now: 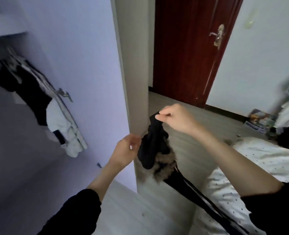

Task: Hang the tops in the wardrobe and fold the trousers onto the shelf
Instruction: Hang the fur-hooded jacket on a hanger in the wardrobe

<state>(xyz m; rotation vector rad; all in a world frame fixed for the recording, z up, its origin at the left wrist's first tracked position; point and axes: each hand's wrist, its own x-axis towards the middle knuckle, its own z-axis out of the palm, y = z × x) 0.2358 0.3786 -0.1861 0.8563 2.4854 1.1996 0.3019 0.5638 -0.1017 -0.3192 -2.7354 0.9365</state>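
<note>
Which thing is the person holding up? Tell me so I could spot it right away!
Find the dark red door, then look down to the two hands in front of the grey wardrobe edge. The right hand pinches the top of a black garment that hangs bunched beside the left hand. Unlike the hanging clothes at left, it has brown fur trim.

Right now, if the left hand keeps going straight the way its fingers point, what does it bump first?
Most likely the black garment. The left hand points up and right with its fingertips right beside the dangling cloth, which the right hand pinches at the top. Depth is hard to judge; it may already touch.
</note>
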